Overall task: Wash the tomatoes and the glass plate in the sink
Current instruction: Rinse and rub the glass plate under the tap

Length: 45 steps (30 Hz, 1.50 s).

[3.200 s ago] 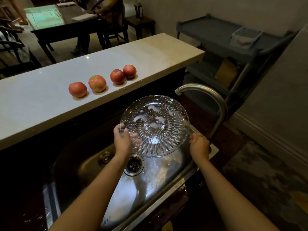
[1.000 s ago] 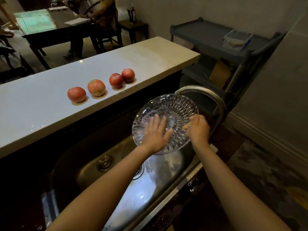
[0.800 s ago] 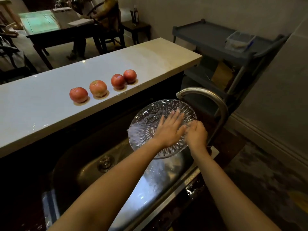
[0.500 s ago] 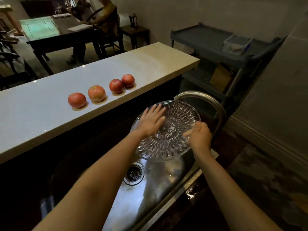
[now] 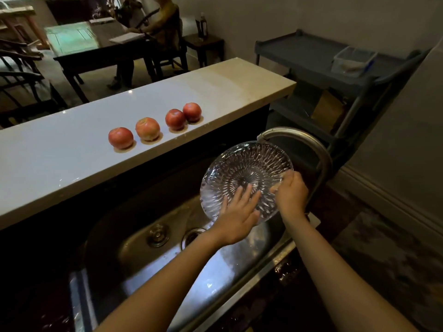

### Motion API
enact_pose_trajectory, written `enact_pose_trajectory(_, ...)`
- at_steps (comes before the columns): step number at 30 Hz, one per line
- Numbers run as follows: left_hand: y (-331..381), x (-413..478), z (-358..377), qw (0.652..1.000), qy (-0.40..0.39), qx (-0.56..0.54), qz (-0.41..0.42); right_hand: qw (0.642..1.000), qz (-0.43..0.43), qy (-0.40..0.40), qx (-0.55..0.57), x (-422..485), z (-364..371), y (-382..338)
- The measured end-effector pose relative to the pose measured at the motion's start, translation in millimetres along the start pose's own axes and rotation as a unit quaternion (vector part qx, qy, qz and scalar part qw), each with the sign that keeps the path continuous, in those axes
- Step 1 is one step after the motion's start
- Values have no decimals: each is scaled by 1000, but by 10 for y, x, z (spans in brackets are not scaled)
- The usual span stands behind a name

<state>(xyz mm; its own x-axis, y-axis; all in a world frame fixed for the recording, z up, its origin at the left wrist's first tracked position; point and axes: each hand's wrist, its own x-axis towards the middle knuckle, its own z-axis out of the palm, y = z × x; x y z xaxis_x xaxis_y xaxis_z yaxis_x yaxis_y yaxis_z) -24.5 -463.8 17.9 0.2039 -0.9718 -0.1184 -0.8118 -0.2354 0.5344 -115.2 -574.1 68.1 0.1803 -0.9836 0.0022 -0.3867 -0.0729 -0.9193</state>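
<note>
A cut-glass plate (image 5: 247,168) is held tilted over the steel sink (image 5: 167,257), just under the spout of the curved tap (image 5: 299,140). My right hand (image 5: 291,194) grips the plate's right rim. My left hand (image 5: 237,214) lies flat with straight fingers on the plate's lower face. Several red tomatoes sit in a row on the white counter (image 5: 72,152): one at the left (image 5: 120,137), one beside it (image 5: 147,128), and two touching at the right (image 5: 175,119) (image 5: 191,111).
The sink's drain (image 5: 191,236) and a stopper knob (image 5: 157,234) lie left of my hands. A grey cart (image 5: 311,56) with a clear plastic tub (image 5: 352,61) stands behind the tap. A person sits at a dark table (image 5: 96,51) beyond the counter.
My left hand slid from the plate's upper left down to its lower edge, rubbing the face. My right hand kept its hold on the rim. The tomatoes stayed put.
</note>
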Motion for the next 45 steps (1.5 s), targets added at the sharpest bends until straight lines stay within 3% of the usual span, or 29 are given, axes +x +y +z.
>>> enact_pose_trajectory(9, 92, 359, -284, 998, 11, 7, 62, 998, -28, 60, 19, 151, -194, -221)
enact_pose_trajectory(15, 230, 678, -431, 993, 102, 45, 35, 999, -33, -23, 32, -42, -98, -260)
enact_pose_trajectory(20, 121, 800, -583, 983, 129, 111, 67, 997, 9, -23, 75, -149, -3, -217)
enact_pose_trajectory(24, -280, 790, -730, 980, 147, 125, -39, 993, 38, 21, 106, -73, -48, -203)
enact_pose_trajectory(29, -476, 337, -475, 982, 121, 107, -101, 996, -7, 32, 89, 22, -114, -205)
enact_pose_trajectory(31, -265, 204, -259, 988, 109, 76, -76, 997, -16, 27, 66, 2, -90, -188)
enact_pose_trajectory(36, 348, 476, -195, 991, 100, 47, 78, 998, 7, -25, 56, -82, 5, -124)
enact_pose_trajectory(38, 316, 692, -338, 988, 118, 83, 59, 997, 18, -39, 66, -102, 13, -111)
enact_pose_trajectory(43, -274, 797, -687, 984, 99, 112, -95, 995, 40, -4, 88, 10, -65, -129)
enact_pose_trajectory(45, -437, 551, -599, 985, 86, 109, -97, 996, 23, 15, 80, 82, -99, -121)
